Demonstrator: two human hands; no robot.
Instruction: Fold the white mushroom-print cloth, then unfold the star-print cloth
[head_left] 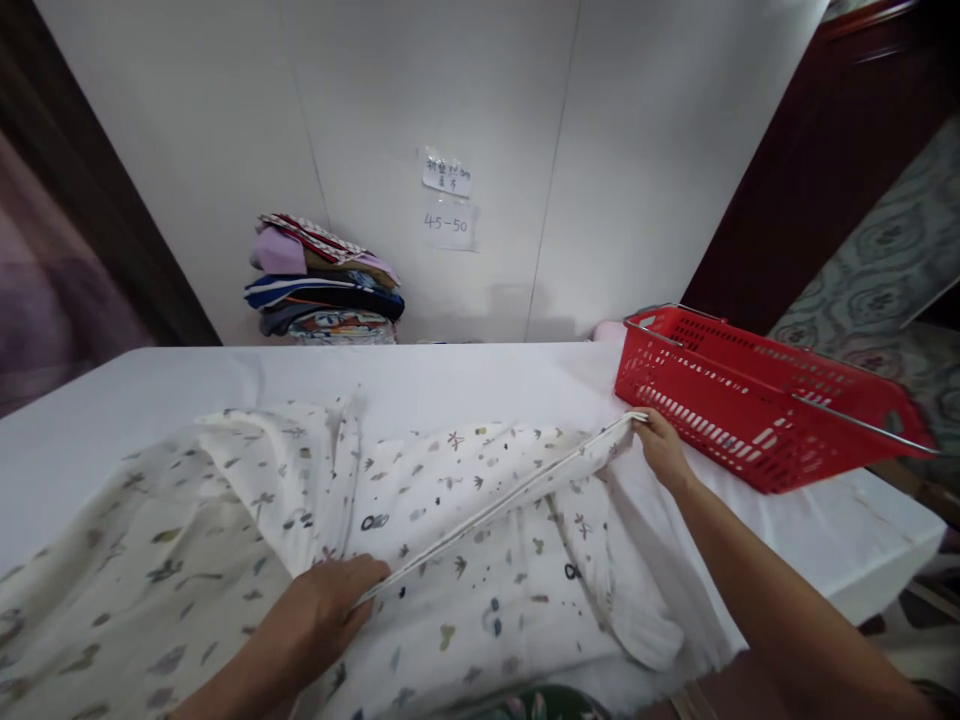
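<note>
A white garment printed with small plants and shapes is spread over the white-covered table, with a sleeve-like part lying toward the lower right. Between my two hands, a long straight edge of it is pulled taut on a slant, rising to the right. My left hand pinches the lower left end of that edge. At the upper right end, close to the basket, my right hand grips the other corner between its fingers. More of the same printed fabric lies bunched and spread at the left.
A red plastic basket with metal handles stands on the table's right side. Folded clothes are stacked at the back left, by the white wall. Two paper labels hang on that wall. The table's right corner is in view.
</note>
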